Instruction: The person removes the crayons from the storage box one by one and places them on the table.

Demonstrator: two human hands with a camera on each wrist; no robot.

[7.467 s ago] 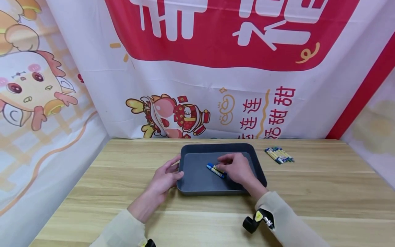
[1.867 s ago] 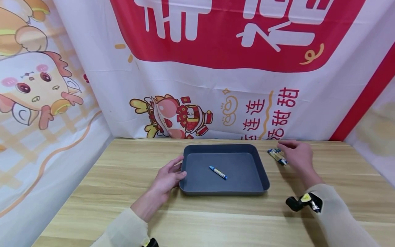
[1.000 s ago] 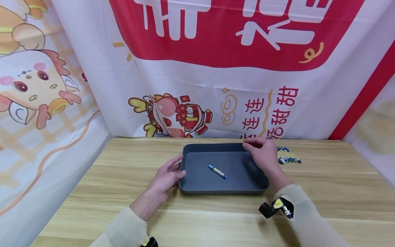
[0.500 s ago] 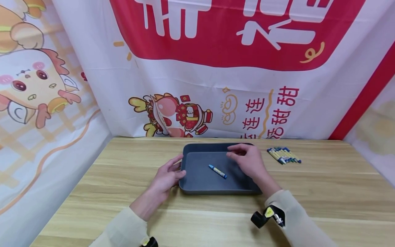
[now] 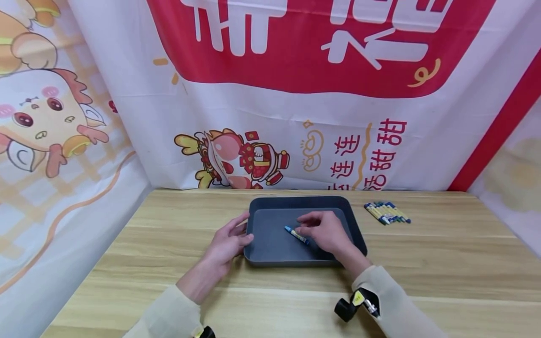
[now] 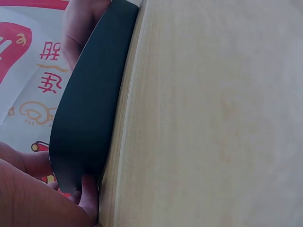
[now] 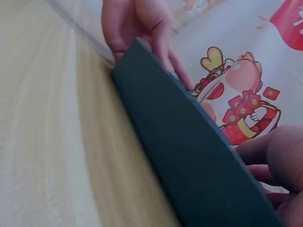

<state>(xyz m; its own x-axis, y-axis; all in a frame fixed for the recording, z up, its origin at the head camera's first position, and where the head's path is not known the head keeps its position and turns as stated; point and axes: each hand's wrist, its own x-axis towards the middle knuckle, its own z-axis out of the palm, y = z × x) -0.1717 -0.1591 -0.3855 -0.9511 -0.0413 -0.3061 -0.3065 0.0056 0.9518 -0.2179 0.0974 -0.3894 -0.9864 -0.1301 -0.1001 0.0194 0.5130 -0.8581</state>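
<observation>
In the head view, a dark grey rectangular tray (image 5: 270, 256) lies on the wooden table. At its left side my left hand (image 5: 226, 241) grips the wall near the front corner, thumb close to the rim; the left wrist view shows thumb and finger at that tray corner. A crayon (image 5: 291, 231) with a light blue tip and a paper wrapper lies slantwise on the tray's floor. Over it is my right hand (image 5: 327, 232), its curved fingertips right at the crayon's middle and a gap between thumb and forefinger. The tray wall (image 7: 175, 132) hides the crayon in the right wrist view.
Several similar crayons (image 5: 387, 213) lie side by side in a row on the table, to the right of the tray. Behind the table hangs a printed cloth (image 5: 236, 108), with another cloth (image 5: 72, 197) along the left side.
My right hand has come from the crayon row back over the tray to the lying crayon. Earlier a second crayon was in the tray. My left hand has stayed at the tray's side.
</observation>
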